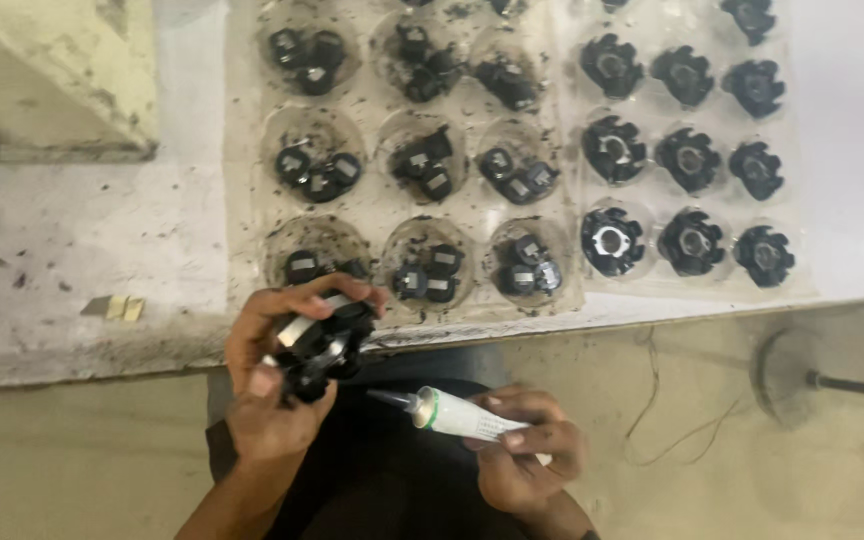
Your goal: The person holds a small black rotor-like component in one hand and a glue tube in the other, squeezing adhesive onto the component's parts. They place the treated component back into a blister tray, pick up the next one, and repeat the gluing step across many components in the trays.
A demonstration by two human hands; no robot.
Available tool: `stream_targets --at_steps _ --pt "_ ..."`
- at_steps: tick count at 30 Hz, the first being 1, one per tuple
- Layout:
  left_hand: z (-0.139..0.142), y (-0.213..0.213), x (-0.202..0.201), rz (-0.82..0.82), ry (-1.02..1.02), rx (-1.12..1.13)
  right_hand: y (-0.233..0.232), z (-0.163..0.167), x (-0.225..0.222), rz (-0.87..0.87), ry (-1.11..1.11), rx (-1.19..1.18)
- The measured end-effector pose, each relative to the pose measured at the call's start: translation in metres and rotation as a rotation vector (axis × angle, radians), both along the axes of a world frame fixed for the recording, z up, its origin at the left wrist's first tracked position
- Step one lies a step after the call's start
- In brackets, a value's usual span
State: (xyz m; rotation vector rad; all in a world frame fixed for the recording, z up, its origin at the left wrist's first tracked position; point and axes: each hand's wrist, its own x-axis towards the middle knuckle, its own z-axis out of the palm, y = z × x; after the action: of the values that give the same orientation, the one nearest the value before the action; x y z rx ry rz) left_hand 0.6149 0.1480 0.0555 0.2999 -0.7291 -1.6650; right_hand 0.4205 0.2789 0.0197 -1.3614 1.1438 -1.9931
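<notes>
My left hand (274, 390) grips a black star-shaped plastic part (320, 345) with a metal ring, just below the table's front edge. My right hand (522, 450) holds a white glue tube (457, 413) with a green band and a dark pointed nozzle. The nozzle tip points left toward the black part and stops a short gap from it. Both hands hover over my lap.
A clear blister tray (372, 215) on the table holds small black pieces in round pockets. A second clear tray (792, 205) to the right holds several black star-shaped parts. Tape scraps (117, 307) lie at left. A stool base (792, 375) and a thin wire (652, 400) are on the floor at right.
</notes>
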Motion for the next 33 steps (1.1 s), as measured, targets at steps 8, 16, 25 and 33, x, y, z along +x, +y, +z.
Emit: stream_targets --at_steps 8,16,25,33 --pt "0.002 -0.010 0.002 0.183 -0.233 -0.248 -0.019 0.023 0.015 -0.255 0.498 0.049" --pt "0.005 -0.017 0.010 0.208 -0.325 -0.344 -0.029 0.014 0.024 -0.330 0.531 -0.015" --pt "0.005 -0.021 0.018 0.171 -0.391 -0.361 -0.036 0.028 0.023 -0.280 0.793 -0.086" --pt "-0.006 -0.021 0.013 0.118 -0.343 -0.268 -0.050 0.036 0.027 -0.272 0.793 -0.105"
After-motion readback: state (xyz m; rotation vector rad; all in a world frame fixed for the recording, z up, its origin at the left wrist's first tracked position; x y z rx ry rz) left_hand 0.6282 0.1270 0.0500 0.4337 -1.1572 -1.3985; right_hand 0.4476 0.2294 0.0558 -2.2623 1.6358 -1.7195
